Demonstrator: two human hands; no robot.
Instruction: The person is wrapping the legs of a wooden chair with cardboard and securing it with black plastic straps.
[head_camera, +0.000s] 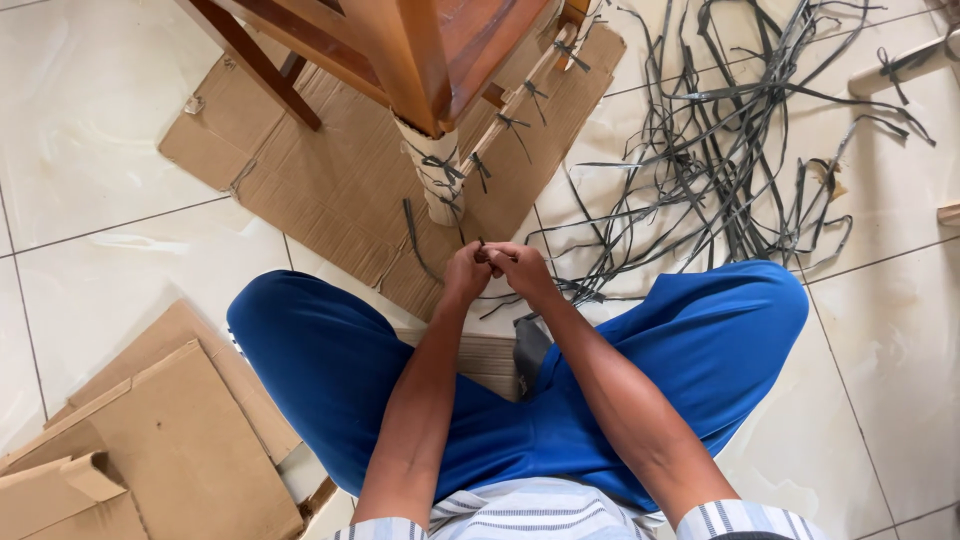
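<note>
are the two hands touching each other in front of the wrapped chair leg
Touching. The head view shows the left hand and right hand pressed together with no gap, pinching a dark strap.

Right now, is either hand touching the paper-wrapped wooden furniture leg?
No: the left hand and right hand meet short of the paper-wrapped wooden leg, pinching a dark strap.

Thin dark strap (481, 249) pinched taut btwn hands, just below wrapped chair leg (437, 170).

chair (440, 50) cut off by top edge
</note>
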